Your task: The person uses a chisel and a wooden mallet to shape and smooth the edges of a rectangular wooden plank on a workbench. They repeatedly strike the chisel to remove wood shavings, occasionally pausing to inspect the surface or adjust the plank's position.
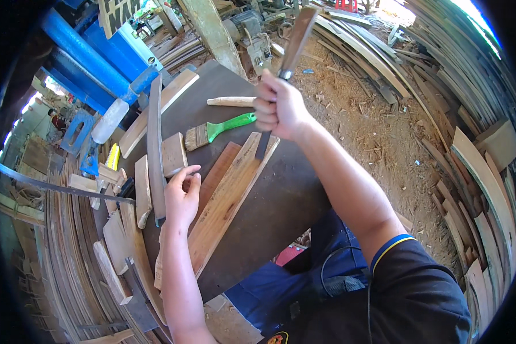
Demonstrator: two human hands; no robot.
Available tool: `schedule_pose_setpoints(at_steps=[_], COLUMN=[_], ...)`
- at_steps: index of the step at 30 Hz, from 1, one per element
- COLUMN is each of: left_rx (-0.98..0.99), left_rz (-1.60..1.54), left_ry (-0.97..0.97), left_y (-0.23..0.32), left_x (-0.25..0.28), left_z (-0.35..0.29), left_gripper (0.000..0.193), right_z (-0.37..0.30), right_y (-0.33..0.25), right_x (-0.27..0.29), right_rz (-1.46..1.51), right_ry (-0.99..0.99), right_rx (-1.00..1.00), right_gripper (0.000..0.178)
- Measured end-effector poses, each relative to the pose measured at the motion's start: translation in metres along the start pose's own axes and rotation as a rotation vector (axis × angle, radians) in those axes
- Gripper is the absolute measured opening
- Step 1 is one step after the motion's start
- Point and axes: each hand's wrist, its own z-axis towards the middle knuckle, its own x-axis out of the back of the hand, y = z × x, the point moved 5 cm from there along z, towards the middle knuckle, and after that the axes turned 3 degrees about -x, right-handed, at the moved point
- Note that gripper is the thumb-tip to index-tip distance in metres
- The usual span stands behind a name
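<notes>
My right hand (pixel 279 106) is closed in a fist around a long flat tool (pixel 299 43). Its upper part is brownish and blurred, with a shiny band just above the fist. A narrow dark end shows below the fist, over the far end of a light-brown plank (pixel 226 209); contact cannot be told. My left hand (pixel 183 192) hovers beside a long dark strip (pixel 155 149), fingers loosely bent and thumb apart, with nothing visible in them. Between the hands lie a reddish-brown board (pixel 219 170), a small wooden block (pixel 174 153) and a green-handled paintbrush (pixel 229 126).
A dark tabletop (pixel 269 212) carries these pieces, plus a pale wooden stick (pixel 230 101). A clear bottle (pixel 110 121) and a yellow-bristled brush (pixel 113 156) are at the left. Long strips (pixel 74 246) are stacked below them. Sawdust and scraps cover the floor (pixel 364 137).
</notes>
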Motion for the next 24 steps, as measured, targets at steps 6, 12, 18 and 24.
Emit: schedule_pose_setpoints(at_steps=[6, 12, 18, 24], left_rx=[-0.025, 0.001, -0.065, -0.074], left_rz=[-0.005, 0.009, -0.021, -0.018], left_ry=[0.012, 0.006, 0.044, 0.059], left_y=[0.01, 0.001, 0.005, 0.001], left_x=[-0.003, 0.004, -0.004, 0.003], left_z=[0.004, -0.004, 0.004, -0.003], left_gripper=[0.021, 0.02, 0.02, 0.019], right_z=[0.003, 0.002, 0.0, 0.0], right_y=[0.015, 0.004, 0.023, 0.016], right_x=[-0.004, 0.002, -0.005, -0.006], right_rz=[0.043, 0.023, 0.045, 0.023], right_ry=[-0.112, -0.011, -0.073, -0.025], right_rx=[-0.057, 0.008, -0.141, -0.05], right_gripper=[0.054, 0.054, 0.054, 0.055])
